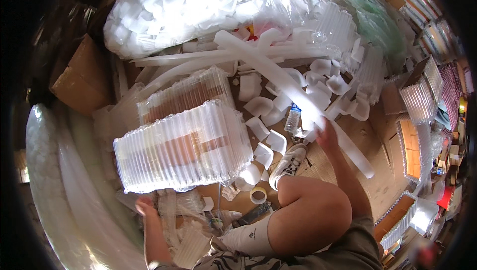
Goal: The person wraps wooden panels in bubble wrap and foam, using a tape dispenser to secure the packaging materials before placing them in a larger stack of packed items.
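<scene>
This is a packing area: a huge clear sack of white foam pieces [189,14] bulges near twelve o'clock, an air-cushioned parcel [181,148] lies toward eight, a tape roll [258,202] near six, and what look like more wrapped cartons [411,158] crowd three.

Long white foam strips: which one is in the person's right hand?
The diagonal strip, running from upper middle toward lower right, is in the right hand; the other strips lie farther off, unheld.
</scene>
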The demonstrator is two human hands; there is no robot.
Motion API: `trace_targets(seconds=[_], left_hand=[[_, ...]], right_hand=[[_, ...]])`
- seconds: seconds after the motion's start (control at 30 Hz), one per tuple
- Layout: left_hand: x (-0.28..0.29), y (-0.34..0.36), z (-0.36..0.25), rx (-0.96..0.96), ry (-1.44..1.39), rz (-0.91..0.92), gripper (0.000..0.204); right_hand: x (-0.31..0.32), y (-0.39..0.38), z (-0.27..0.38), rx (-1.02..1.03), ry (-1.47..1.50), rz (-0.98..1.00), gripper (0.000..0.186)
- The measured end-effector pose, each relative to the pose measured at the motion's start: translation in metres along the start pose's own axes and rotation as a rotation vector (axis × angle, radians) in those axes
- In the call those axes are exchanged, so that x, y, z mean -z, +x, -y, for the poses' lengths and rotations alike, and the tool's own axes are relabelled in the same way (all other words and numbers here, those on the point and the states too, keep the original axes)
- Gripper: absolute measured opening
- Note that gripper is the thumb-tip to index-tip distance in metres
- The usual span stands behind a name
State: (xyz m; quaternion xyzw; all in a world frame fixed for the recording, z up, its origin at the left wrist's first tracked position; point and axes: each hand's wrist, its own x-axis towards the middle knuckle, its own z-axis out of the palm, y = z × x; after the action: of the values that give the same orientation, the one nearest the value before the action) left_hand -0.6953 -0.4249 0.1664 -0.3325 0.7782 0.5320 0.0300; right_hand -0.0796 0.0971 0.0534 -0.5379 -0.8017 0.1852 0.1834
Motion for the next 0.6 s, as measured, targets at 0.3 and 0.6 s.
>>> trace_targets(seconds=[0.3,0.6], left_hand=[[-0.005,0.036,-0.092,-0.397,-0.037,1.011,0.061],[-0.109,0.027,-0.198,-0.232,-0.085,1.005,0.06]], right_hand=[[0.079,0.068,0.335,-0.113,0.838,1.283,0.125],[0.028,0.156,0.369,0.074,0.741,0.64,0.1]])
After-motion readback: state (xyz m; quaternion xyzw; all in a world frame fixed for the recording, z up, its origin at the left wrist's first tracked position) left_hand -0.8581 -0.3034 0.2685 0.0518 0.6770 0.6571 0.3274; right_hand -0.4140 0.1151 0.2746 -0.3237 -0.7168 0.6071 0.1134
